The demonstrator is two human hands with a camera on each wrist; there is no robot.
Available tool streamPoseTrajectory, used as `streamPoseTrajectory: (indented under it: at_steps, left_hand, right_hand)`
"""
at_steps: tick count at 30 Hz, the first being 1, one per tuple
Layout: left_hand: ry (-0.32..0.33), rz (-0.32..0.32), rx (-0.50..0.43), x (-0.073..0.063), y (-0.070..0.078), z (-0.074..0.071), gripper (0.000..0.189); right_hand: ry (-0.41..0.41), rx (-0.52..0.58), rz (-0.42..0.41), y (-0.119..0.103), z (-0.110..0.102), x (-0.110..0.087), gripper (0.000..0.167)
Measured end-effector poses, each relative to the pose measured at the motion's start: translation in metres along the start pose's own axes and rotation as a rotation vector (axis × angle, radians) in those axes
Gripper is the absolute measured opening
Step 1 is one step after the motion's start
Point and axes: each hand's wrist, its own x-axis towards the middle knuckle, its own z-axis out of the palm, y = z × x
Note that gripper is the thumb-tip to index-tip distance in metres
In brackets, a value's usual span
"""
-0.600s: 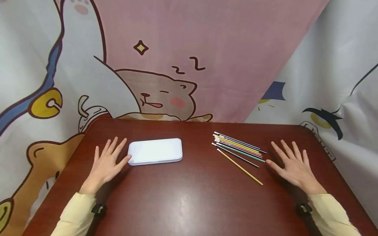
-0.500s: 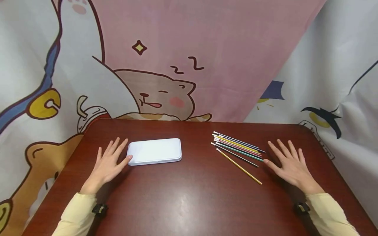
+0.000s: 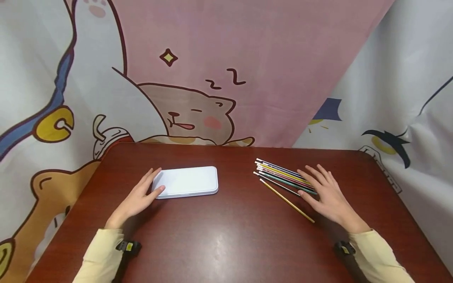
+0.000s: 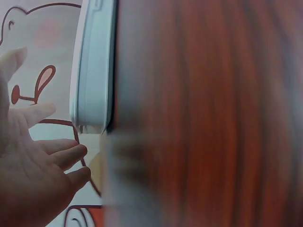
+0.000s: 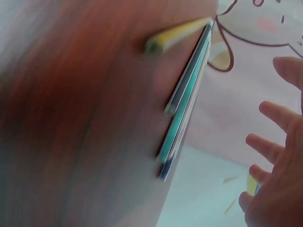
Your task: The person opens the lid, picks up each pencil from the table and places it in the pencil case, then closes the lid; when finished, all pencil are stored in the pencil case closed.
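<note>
A flat white pencil case (image 3: 187,181), lid down, lies left of centre on the table. My left hand (image 3: 136,200) is at its left end, fingers extended, thumb and fingertips overlapping its edge in the head view. The left wrist view shows the case's rounded end (image 4: 92,94) beside the spread fingers. On the right lies a loose bundle of several pencils (image 3: 279,173) in different colours, with a gold pencil (image 3: 286,200) apart in front. Over the bundle's right ends is my right hand (image 3: 327,196), fingers spread and holding nothing. A teal pencil (image 5: 182,113) shows in the right wrist view.
The brown wooden table (image 3: 219,243) reaches back to a cartoon-printed cloth (image 3: 283,78) hanging behind it. Bare tabletop lies between the case and the pencils. A small dark device sits at each wrist, below the yellow sleeves (image 3: 102,255).
Both hands have moved inward: the left to the right, onto the case's left end, and the right to the left, over the pencils' ends. Case and pencils lie as before.
</note>
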Motion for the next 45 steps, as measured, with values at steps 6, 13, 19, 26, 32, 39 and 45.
streamPoseTrajectory:
  at_steps: [6,13,19,26,32,39,45]
  left_hand:
    - [0.011,-0.01,-0.045,0.006,0.001,0.011,0.07]
    - [0.041,0.033,-0.048,0.013,0.006,0.022,0.082]
    - [0.063,0.0,-0.094,0.022,0.013,0.03,0.083]
    - [0.076,-0.055,-0.108,0.029,0.028,0.038,0.085]
    - [0.057,-0.084,-0.058,0.034,0.041,0.045,0.085]
    - [0.029,-0.125,-0.086,0.037,0.045,0.053,0.087]
    - [0.036,-0.126,-0.113,0.037,0.042,0.057,0.087]
  right_hand:
    - [-0.01,0.028,-0.033,-0.016,0.01,0.015,0.059]
    - [-0.029,0.061,-0.054,-0.033,0.022,0.033,0.055]
    - [-0.045,0.089,-0.088,-0.048,0.037,0.046,0.052]
    - [-0.053,0.151,-0.155,-0.069,0.054,0.061,0.042]
    - [-0.092,0.237,-0.136,-0.092,0.067,0.077,0.039]
    - [-0.11,0.276,-0.147,-0.116,0.083,0.091,0.036]
    - [-0.165,0.259,-0.195,-0.138,0.099,0.103,0.037]
